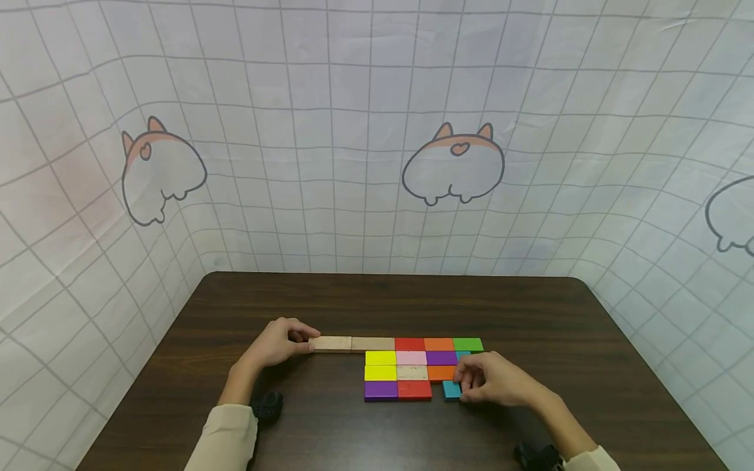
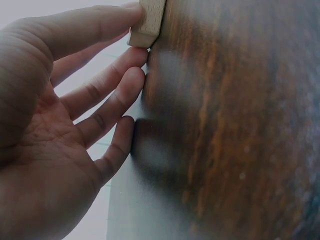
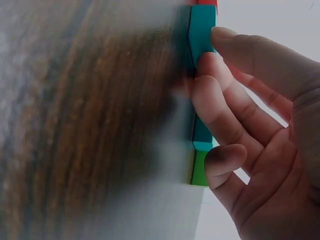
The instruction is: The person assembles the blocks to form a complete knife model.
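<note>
My left hand [image 1: 279, 343] pinches the outer end of a plain wooden block [image 1: 330, 343] at the left of the back row. In the left wrist view, the thumb lies on that wooden block [image 2: 150, 22] and the other fingertips reach down to the table. My right hand [image 1: 497, 379] holds a teal block [image 1: 451, 391] between thumb and fingers at the front right, a narrow gap away from the red block [image 1: 414, 390]. The right wrist view shows the thumb at the edge of the teal block [image 3: 202, 32]; the fingers cover part of the blocks behind.
Flat coloured blocks lie in rows on the dark wooden table [image 1: 318, 432], with yellow [image 1: 380, 358], pink [image 1: 411, 358], purple [image 1: 441, 358] and green [image 1: 468, 344] among them. A second wooden block [image 1: 373, 344] continues the back row. A gridded cloth [image 1: 330, 229] hangs behind the table.
</note>
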